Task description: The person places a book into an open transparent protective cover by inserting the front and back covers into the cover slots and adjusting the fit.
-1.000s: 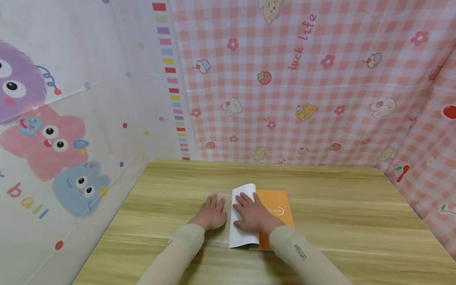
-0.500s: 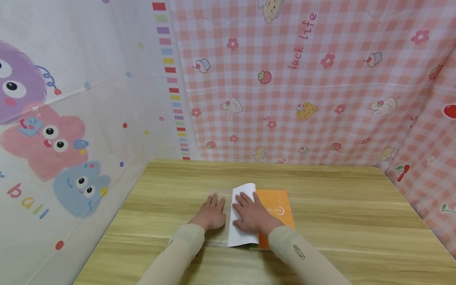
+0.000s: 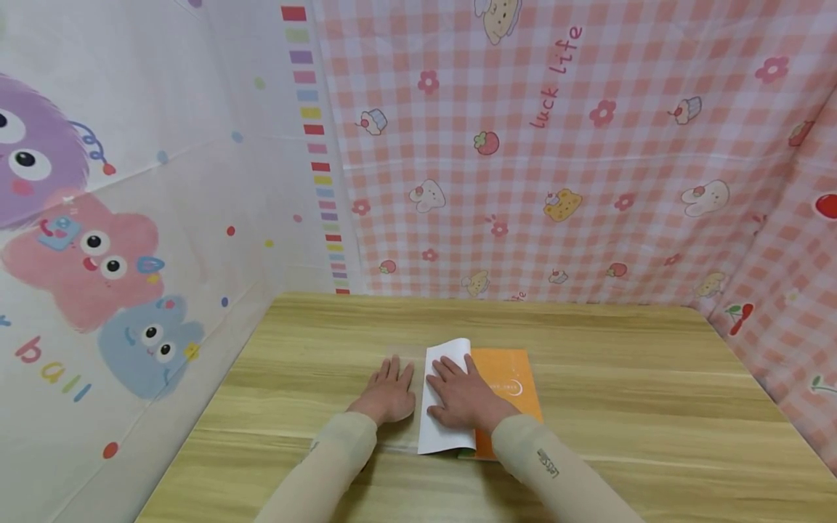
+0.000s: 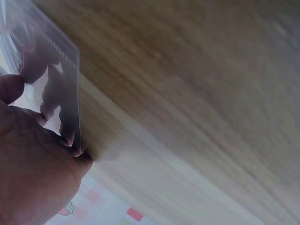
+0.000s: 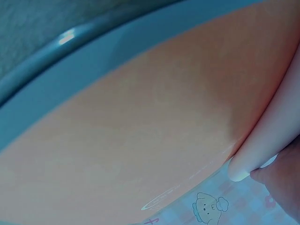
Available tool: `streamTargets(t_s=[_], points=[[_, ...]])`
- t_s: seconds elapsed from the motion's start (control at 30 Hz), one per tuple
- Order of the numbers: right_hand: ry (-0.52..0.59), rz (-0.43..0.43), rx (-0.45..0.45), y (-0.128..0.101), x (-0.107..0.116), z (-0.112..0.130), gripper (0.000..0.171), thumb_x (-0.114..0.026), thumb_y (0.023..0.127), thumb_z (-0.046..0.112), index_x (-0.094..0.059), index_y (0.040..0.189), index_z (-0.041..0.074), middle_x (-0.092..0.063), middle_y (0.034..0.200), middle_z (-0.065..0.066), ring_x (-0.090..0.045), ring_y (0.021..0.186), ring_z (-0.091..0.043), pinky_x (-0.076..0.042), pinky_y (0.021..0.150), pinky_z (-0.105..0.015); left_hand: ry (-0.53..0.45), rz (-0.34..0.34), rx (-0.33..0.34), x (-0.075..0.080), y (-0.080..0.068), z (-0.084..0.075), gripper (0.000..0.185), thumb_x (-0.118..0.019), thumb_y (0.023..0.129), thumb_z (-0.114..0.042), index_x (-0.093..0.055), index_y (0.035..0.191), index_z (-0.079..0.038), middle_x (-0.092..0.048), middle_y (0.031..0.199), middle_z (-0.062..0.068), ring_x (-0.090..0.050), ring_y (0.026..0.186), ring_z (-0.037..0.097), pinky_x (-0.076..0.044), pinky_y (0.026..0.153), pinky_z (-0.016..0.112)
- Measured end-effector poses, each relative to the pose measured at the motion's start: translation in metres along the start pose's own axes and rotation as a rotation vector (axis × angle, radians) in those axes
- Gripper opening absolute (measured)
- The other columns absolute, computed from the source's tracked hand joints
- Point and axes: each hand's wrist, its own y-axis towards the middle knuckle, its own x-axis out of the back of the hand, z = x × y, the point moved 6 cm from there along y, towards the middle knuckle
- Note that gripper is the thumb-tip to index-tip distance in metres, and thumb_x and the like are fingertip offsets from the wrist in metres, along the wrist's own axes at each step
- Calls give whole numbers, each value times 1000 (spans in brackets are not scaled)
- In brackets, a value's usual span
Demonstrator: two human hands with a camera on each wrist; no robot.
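Fingers spread, a right hand [image 3: 463, 399] is resting on a white page [image 3: 447, 440], a spread left hand [image 3: 386, 397] on clear plastic [image 4: 71, 89]; likely light and pliant, the orange booklet [image 3: 500, 365] is lying tabletop, inviting edge holds

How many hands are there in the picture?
2. The left hand rests on clear plastic; the right hand lies on the white sheet beside the orange cover. I see no sign of others hiding.
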Motion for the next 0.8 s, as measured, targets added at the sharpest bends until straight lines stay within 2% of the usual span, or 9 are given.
streamTargets(t_s=[0.23, 0.5, 0.8], points=[[-13, -13, 14, 4, -2, 1, 65, -51, 97, 50, -46, 149, 12, -32, 159, -8, -21, 149, -26, -10, 117, -59, -3, -4, -6, -1, 1, 1, 58, -39, 101, -26, -32, 155, -5, -16, 161, 24, -11, 149, 38, -17, 118, 51], [-35, -19, 16, 1, 1, 4, 65, -51, 97, 50, -46, 149, 11, -33, 159, -9, -22, 149, -27, -12, 117, -59, 23, -25, -27, 0, -1, 0, 64, -45, 103, -40, -33, 154, -4, -17, 160, 26, -13, 149, 40, -18, 117, 53], [8, -33, 19, 1, 5, 5, 66, -53, 97, 48, -44, 149, 8, -33, 159, -11, -21, 149, -28, -12, 116, -59, 48, -23, -15, -1, -2, 0, 66, -43, 103, -45, -32, 155, -5, -16, 161, 25, -12, 149, 39, -18, 117, 52]])
